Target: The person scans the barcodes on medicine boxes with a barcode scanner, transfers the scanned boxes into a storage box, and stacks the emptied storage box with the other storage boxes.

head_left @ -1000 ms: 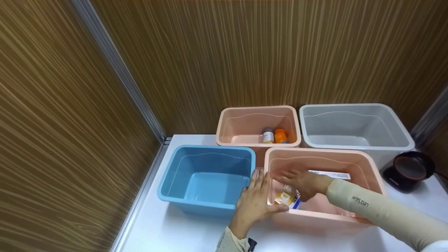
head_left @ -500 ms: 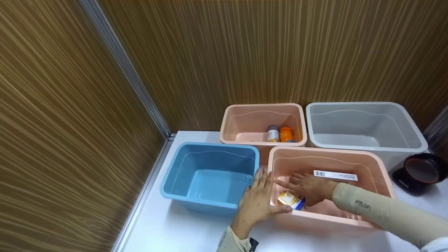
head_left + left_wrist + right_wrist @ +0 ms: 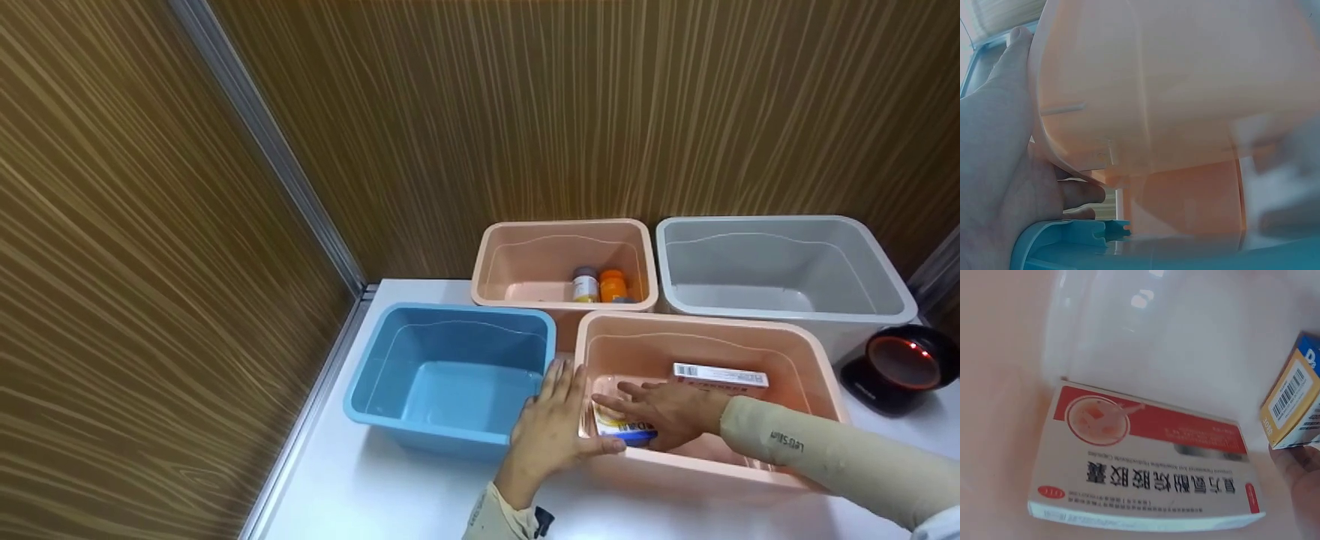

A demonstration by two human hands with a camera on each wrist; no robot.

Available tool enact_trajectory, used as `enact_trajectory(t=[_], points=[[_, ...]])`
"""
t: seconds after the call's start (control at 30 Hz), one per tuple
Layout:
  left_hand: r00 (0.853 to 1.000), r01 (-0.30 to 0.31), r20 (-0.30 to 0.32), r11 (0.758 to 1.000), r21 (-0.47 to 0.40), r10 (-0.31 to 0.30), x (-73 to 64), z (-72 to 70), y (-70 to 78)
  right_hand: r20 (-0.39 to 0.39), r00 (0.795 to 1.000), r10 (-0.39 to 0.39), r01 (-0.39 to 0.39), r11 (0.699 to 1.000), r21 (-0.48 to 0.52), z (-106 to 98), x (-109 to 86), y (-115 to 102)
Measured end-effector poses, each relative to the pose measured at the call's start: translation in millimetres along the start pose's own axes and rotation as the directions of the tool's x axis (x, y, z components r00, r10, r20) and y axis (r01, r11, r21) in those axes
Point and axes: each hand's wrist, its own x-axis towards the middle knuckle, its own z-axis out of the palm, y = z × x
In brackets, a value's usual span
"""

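The near pink tub (image 3: 705, 334) is pressed by the flat left hand (image 3: 551, 435), a blue-and-yellow box (image 3: 622, 426) inside it is gripped by the right hand (image 3: 664, 412), and a red-and-white cardboard box (image 3: 1145, 461) is shown flat only by the right wrist view.

A blue bin (image 3: 450, 375) and a grey bin (image 3: 780, 262) sit on the white table (image 3: 360, 487). The far pink bin (image 3: 562, 259) holds what look like two small bottles (image 3: 598, 286). A black scanner (image 3: 900, 367) glows red at right.
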Motion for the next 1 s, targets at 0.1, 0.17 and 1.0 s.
enact_trajectory(t=[0.1, 0.17, 1.0], points=[[1.000, 0.008, 0.012, 1.000, -0.002, -0.008, -0.9, 0.6, 0.4, -0.034, 0.999, 0.003, -0.003, 1.000, 0.022, -5.9, -1.2, -2.7], [1.000, 0.016, 0.017, 1.000, -0.018, -0.015, -1.2, 0.5, 0.1, -0.067, 0.998, -0.012, 0.014, 1.000, 0.016, -11.4, -1.7, -4.1], [0.999, 0.031, 0.036, 0.997, -0.071, -0.029, 1.7, 0.6, 1.1, -0.382, 0.918, 0.107, -0.098, 0.994, 0.041, -115.6, -62.0, -6.6]])
